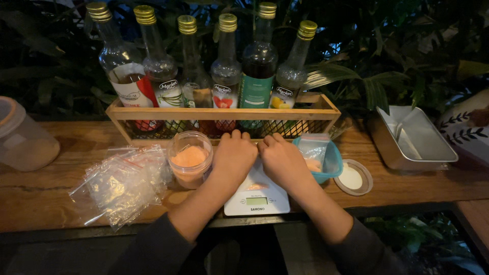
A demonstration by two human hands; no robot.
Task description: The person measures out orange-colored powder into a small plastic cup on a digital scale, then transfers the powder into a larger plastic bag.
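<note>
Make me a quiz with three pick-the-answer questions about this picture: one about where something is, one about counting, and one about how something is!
1. Where is the jar of orange powder?
A. Left of the scale
B. Inside the metal tray
C. In the wooden rack

2. How many bottles stand in the rack?
A. Three
B. Six
C. Nine

3. How is the jar?
A. Open, lid off
B. Capped
C. Tipped over

Answers: 1 A, it sits beside the left hand. 2 B, six gold caps show. 3 A, powder shows at its open top, upright.
</note>
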